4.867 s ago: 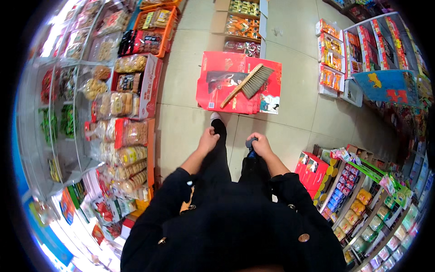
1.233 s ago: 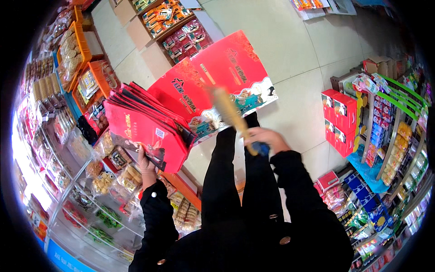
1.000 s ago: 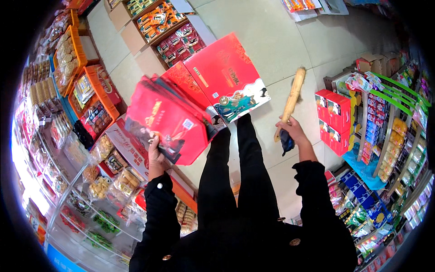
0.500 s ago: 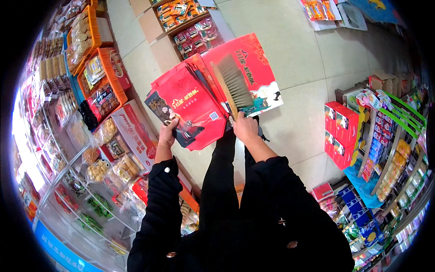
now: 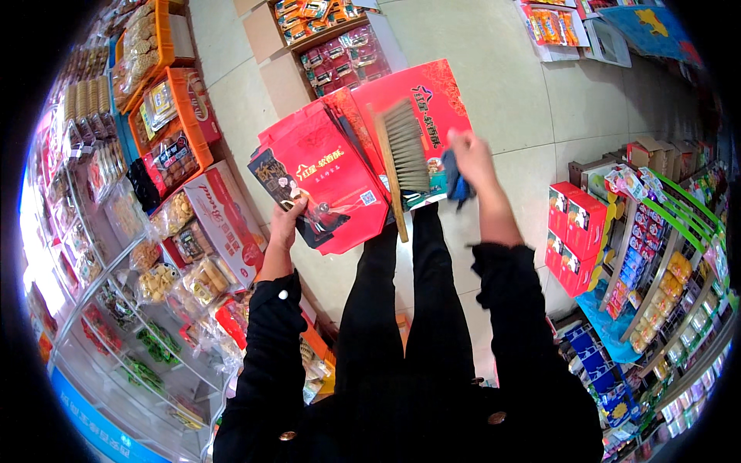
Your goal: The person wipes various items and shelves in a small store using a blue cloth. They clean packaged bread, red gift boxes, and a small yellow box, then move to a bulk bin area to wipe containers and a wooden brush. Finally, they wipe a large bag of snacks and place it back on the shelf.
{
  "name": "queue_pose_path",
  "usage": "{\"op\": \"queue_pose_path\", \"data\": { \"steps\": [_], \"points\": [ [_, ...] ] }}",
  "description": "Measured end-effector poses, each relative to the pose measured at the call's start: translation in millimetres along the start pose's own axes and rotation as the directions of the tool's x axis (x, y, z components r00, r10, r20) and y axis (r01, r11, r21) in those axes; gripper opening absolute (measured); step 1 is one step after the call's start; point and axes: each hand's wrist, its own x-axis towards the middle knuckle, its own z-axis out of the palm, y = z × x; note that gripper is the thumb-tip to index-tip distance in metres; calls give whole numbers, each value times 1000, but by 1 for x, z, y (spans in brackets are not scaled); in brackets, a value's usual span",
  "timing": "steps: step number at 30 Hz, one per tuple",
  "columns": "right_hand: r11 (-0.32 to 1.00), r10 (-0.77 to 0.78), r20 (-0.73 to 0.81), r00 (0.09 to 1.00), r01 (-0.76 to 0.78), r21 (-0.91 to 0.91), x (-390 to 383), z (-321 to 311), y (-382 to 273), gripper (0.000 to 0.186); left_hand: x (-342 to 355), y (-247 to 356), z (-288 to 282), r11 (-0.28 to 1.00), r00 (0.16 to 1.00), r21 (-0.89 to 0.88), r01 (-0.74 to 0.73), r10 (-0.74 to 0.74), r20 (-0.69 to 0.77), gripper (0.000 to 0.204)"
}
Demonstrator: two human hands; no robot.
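Note:
My left hand (image 5: 288, 218) is closed on the lower left edge of a stack of flat red paper bags (image 5: 332, 208) with a dark printed panel. The stack rests against a red carton (image 5: 441, 85) in front of my legs. A wooden-handled brush (image 5: 405, 150) with pale bristles lies lengthwise on the carton, alongside the bags. My right hand (image 5: 473, 160), slightly blurred, is right of the brush and apart from it, its fingers closed on a crumpled dark blue cloth (image 5: 457, 181).
Open cartons of packets (image 5: 343, 62) stand on the tiled floor (image 5: 509, 92) beyond the red carton. Shelves and orange crates (image 5: 204, 139) of packaged food line my left. Red boxes (image 5: 575, 220) and snack racks (image 5: 660, 293) stand close on my right; another snack display (image 5: 552, 27) is farther back.
My right hand has released the brush onto the carton and moved up and right with the cloth. Since about a second ago, the bag stack has shifted right in view, still in my left hand.

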Motion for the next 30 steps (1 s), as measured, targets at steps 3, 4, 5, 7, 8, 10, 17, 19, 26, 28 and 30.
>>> {"op": "queue_pose_path", "data": {
  "steps": [3, 4, 5, 7, 8, 10, 17, 19, 26, 28, 30],
  "points": [
    [985, -168, -248, 954, 171, -11, 50, -10, -51, 45, 2, -9, 5, 826, 896, 564, -15, 261, -359, 50],
    [942, -325, -259, 910, 287, -176, 69, -4, -53, 43, 0, -12, 12, 643, 777, 762, 76, 441, -450, 58],
    [865, -461, -259, 849, 365, -344, 89, 1, -45, 44, -13, 11, 39, 445, 758, 895, -24, 591, -274, 68],
    [694, -621, -170, 765, 436, -573, 99, 15, -33, 47, -36, 27, 80, 528, 774, 759, -381, 631, -51, 61],
    [630, -644, -116, 756, 438, -642, 95, 22, -28, 51, -46, 23, 99, 301, 676, 825, -478, 726, 127, 59],
    [552, -637, -25, 771, 433, -712, 82, 27, -17, 58, -59, 19, 139, 301, 656, 768, -565, 728, 198, 57],
    [825, -360, -119, 925, 255, -505, 34, -16, 58, 54, -39, -1, 229, 492, 909, 803, -338, 393, 142, 72],
    [970, -143, -186, 972, 101, -219, 13, -33, 77, 47, -32, -2, 240, 491, 966, 848, -201, 241, 89, 74],
    [155, 138, 255, 957, -275, 949, -41, -81, 90, 36, -60, 14, 239, 995, 890, 29, 91, -94, 446, 49],
    [20, 125, 201, 972, -205, 979, -48, -93, 65, 38, -76, 15, 222, 833, 731, -269, 485, -216, 647, 35],
    [-79, 77, 107, 991, -101, 992, -50, -107, 48, 38, -100, 25, 218, 683, 594, -301, 665, -240, 768, 32]
  ]
}}
